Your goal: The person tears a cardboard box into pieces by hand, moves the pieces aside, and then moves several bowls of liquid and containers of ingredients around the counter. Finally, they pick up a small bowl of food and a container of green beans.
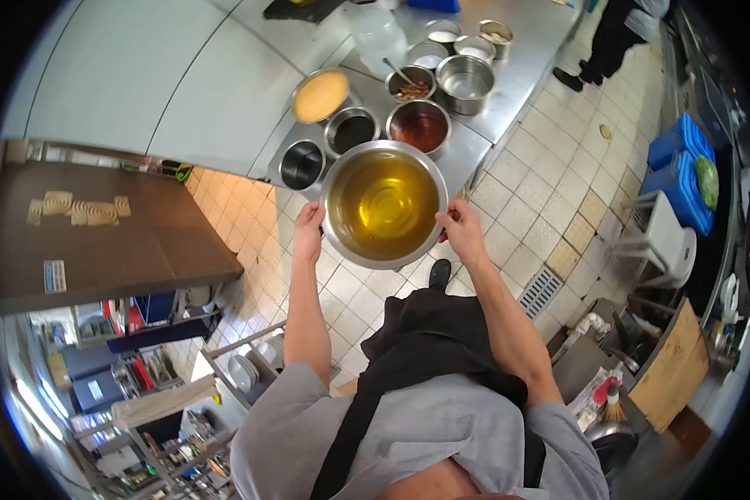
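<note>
Between my hands is a wide metal bowl with clear yellow oil in it. My left hand grips its left side, fingers closed at the rim. On the opposite side my right hand pinches the rim, thumb on top. Just beyond the bowl, on the steel counter, stand a pot of red sauce, a pot of dark liquid, a dark-looking metal pot and a pot of yellow-orange liquid. Whatever parts of them the bowl covers are hidden.
Farther back are a pot with a spoon, an unfilled-looking pot and several small tins. A person's legs show at upper right. A white plastic chair stands right, a floor drain nearer, a brown cabinet left.
</note>
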`<state>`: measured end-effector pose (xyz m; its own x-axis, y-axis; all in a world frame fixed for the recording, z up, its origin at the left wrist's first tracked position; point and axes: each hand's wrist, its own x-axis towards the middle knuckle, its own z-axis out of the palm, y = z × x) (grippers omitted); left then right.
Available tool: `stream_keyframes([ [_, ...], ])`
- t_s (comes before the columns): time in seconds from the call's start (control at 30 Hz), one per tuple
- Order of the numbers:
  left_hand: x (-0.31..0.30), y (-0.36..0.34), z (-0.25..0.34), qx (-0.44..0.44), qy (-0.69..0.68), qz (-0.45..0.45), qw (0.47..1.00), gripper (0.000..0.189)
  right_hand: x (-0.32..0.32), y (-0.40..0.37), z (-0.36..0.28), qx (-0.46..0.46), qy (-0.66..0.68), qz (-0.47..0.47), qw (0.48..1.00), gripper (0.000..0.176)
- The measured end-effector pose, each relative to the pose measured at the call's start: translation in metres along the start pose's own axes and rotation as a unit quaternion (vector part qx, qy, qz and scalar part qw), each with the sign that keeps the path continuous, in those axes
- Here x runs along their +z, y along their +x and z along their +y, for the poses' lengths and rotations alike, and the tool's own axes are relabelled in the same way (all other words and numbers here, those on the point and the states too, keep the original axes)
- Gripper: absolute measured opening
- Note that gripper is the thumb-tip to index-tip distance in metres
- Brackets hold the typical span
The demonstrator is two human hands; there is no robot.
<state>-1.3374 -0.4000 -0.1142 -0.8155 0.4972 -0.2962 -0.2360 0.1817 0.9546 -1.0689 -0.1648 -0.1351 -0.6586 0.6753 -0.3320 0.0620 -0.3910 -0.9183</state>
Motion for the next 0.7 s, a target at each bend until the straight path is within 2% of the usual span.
stream_keyframes([
  [0.1,-0.002,-0.012,0.008,0.009,0.031,-0.011,0.999,0.019,-0.025,-0.009,0.006,0.027,0.02,-0.02,0.999,0.01],
  [0.13,0.001,-0.02,0.018,-0.007,0.077,0.028,0.997,0.02,-0.033,-0.016,0.0,0.039,0.027,-0.016,0.999,0.011],
  [0.17,0.015,-0.029,0.035,-0.021,0.124,0.056,0.99,0.021,-0.045,-0.02,0.002,0.023,0.016,-0.021,0.999,0.014],
  [0.2,0.042,-0.042,0.062,-0.026,0.139,0.047,0.989,0.022,-0.057,-0.027,-0.007,0.025,0.029,-0.01,0.999,0.015],
  [0.27,0.072,-0.048,0.075,0.007,0.073,-0.016,0.997,0.022,-0.092,-0.047,-0.035,0.052,0.095,-0.017,0.994,0.016],
  [0.33,0.114,-0.057,0.097,0.038,0.069,-0.095,0.992,0.015,-0.139,-0.064,-0.05,0.033,0.085,-0.014,0.996,0.014],
  [0.43,0.219,-0.085,0.135,0.039,0.068,-0.182,0.98,0.009,-0.217,-0.107,-0.089,0.019,0.091,0.0,0.996,0.014],
  [0.57,0.375,-0.098,0.139,0.042,0.085,-0.296,0.95,0.011,-0.323,-0.169,-0.096,-0.043,0.116,0.113,0.986,0.015],
  [0.63,0.456,-0.102,0.129,0.035,0.104,-0.359,0.927,0.013,-0.374,-0.201,-0.091,-0.071,0.153,0.213,0.962,0.014],
  [0.67,0.505,-0.11,0.12,0.058,0.094,-0.396,0.912,0.017,-0.397,-0.217,-0.089,-0.085,0.169,0.259,0.947,0.013],
  [0.7,0.555,-0.122,0.116,0.064,0.118,-0.403,0.905,0.017,-0.423,-0.234,-0.089,-0.101,0.181,0.305,0.93,0.013],
])
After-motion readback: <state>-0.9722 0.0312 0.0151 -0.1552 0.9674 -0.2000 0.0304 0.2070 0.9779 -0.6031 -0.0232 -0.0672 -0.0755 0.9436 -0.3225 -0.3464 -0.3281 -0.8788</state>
